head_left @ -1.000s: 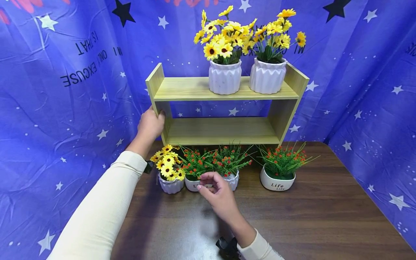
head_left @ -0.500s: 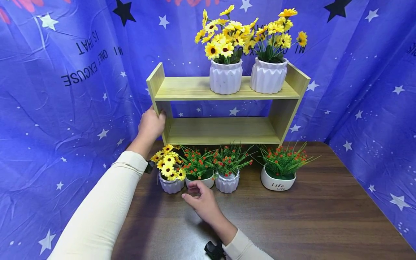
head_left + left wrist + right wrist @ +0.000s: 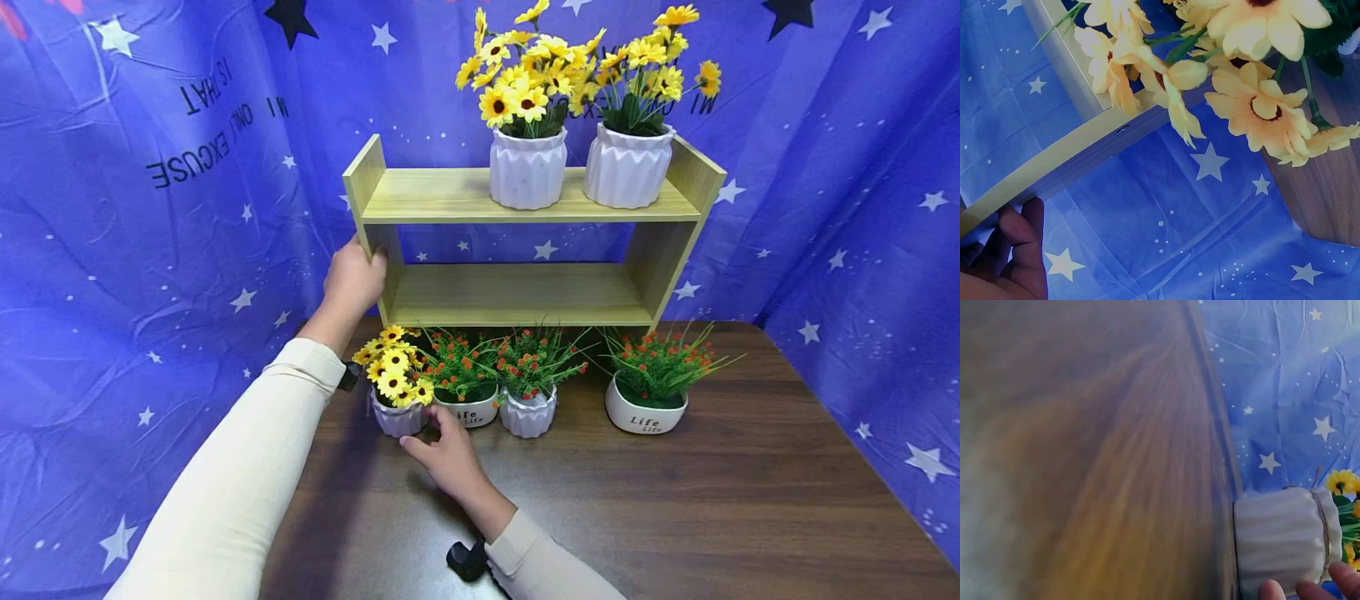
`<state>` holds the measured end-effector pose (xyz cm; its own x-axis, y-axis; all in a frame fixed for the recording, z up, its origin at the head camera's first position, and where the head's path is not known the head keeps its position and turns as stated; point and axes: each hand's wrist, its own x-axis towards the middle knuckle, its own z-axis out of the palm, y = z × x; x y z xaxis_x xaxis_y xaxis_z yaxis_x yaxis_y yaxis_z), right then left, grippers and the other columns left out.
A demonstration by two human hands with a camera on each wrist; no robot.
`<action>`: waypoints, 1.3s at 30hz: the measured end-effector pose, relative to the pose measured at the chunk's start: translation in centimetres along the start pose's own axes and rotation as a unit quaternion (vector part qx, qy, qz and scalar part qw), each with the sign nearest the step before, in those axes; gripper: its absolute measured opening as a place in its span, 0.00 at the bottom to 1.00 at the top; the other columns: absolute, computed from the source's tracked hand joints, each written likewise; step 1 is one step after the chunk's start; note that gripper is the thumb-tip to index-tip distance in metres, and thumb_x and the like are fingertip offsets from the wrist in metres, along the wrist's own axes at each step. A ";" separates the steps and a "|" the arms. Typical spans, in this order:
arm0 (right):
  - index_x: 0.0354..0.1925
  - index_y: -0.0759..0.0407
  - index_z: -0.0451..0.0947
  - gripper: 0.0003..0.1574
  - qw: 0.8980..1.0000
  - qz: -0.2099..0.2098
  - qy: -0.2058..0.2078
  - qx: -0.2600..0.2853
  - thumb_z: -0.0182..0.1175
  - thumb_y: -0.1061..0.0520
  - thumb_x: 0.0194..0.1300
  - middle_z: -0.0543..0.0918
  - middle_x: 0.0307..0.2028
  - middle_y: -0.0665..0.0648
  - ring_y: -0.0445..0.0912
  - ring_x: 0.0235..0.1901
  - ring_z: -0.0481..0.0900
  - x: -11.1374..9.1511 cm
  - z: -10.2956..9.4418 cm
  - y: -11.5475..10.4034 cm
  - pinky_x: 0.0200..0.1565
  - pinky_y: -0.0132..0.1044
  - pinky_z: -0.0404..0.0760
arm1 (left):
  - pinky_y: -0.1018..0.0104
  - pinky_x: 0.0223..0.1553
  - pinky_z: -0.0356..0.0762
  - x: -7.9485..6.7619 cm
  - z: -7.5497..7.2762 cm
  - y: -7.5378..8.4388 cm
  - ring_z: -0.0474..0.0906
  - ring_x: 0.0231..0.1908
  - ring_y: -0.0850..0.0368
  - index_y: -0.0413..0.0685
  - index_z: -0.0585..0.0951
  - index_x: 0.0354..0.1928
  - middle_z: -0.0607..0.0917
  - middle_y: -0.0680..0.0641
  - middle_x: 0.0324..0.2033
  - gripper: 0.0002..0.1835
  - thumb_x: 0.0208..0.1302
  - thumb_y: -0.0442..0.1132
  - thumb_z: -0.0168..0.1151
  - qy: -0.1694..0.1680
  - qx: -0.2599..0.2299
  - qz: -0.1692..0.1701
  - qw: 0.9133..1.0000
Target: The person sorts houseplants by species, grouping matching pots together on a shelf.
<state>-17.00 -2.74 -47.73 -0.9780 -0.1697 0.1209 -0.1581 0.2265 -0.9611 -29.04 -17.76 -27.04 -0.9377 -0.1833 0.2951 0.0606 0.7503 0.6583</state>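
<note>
My left hand (image 3: 355,276) grips the left side panel of the two-tier wooden shelf (image 3: 521,296); in the left wrist view its curled fingers (image 3: 1025,234) lie against the panel edge. My right hand (image 3: 452,458) is at the leftmost pot of yellow daisies (image 3: 400,419), thumb and fingers apart at the pot's front and right side. In the right wrist view, fingertips (image 3: 1270,590) show close to this white ribbed pot (image 3: 1282,540), which has a string round its neck. Yellow daisies (image 3: 1260,109) also hang before the panel in the left wrist view.
Two white pots of yellow daisies (image 3: 527,172) (image 3: 628,169) stand on the upper tier. Along the table (image 3: 675,517), before the shelf, are a "Life" pot (image 3: 468,412), a ribbed pot (image 3: 528,415) and another "Life" pot (image 3: 647,414), all with red-flowered grass. Blue starry curtains surround the table.
My right hand has moved left and slightly forward, from in front of the red-flowered pots to the leftmost daisy pot. My left hand stays on the shelf panel. The head view has tilted slightly.
</note>
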 end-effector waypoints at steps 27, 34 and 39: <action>0.71 0.66 0.59 0.52 0.996 0.001 0.066 -0.054 0.70 0.52 0.54 0.71 0.64 0.64 0.55 0.64 0.69 1.4 2.6 -0.6 0.64 0.51 0.66 | 0.38 0.48 0.74 -0.4 -0.3 0.0 0.79 0.50 0.35 0.43 0.72 0.63 0.81 0.33 0.53 0.22 0.76 0.47 0.44 -0.006 -0.001 0.004 1.000; 0.66 0.64 0.64 0.48 0.994 0.010 0.094 -0.047 0.70 0.54 0.49 0.74 0.58 0.60 0.53 0.59 0.72 2.0 3.3 -0.2 0.61 0.49 0.69 | 0.38 0.48 0.74 -0.3 -0.3 -0.2 0.80 0.49 0.35 0.44 0.72 0.63 0.81 0.33 0.53 0.21 0.76 0.47 0.44 -0.009 0.002 0.004 1.000; 0.63 0.63 0.68 0.48 0.993 -0.016 0.115 -0.039 0.75 0.55 0.45 0.77 0.55 0.61 0.54 0.57 0.75 2.9 3.4 0.5 0.60 0.50 0.70 | 0.38 0.48 0.74 -0.3 -0.2 -0.1 0.80 0.50 0.35 0.43 0.72 0.63 0.81 0.33 0.53 0.22 0.76 0.47 0.44 -0.007 0.000 0.007 1.000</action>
<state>-19.42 -6.35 -48.75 -0.9760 0.0422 0.2138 -0.1918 0.2993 -0.9347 -28.71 -17.93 -27.07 -0.9415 -0.1632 0.2947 0.0745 0.7523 0.6546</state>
